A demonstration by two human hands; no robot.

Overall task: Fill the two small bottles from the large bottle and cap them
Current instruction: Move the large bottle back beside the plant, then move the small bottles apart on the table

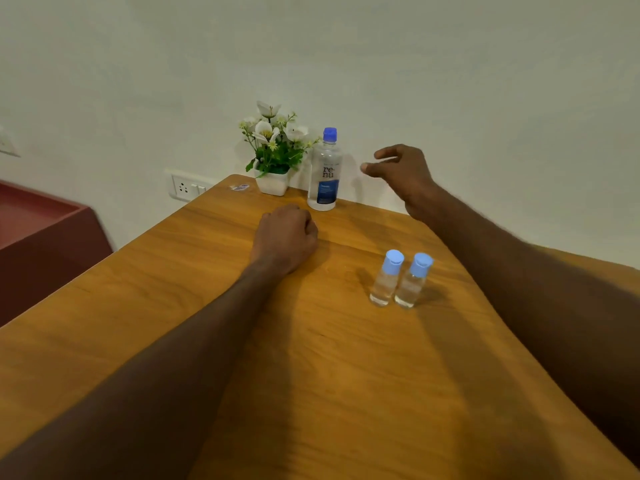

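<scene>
The large clear bottle [325, 171] with a blue cap and blue label stands upright at the table's far edge by the wall. Two small clear bottles [386, 278] [412, 280], each with a light blue cap on, stand side by side to the right of the table's middle. My left hand [285, 237] rests on the table as a loose fist just in front of the large bottle, holding nothing. My right hand [401, 173] hovers in the air to the right of the large bottle, fingers spread towards it, a short gap away.
A white pot of artificial flowers [273, 150] stands left of the large bottle. A small wrapper [239, 187] lies at the wooden table's [242, 341] far left corner. A wall socket [187, 188] and a dark red cabinet [45, 237] are at the left.
</scene>
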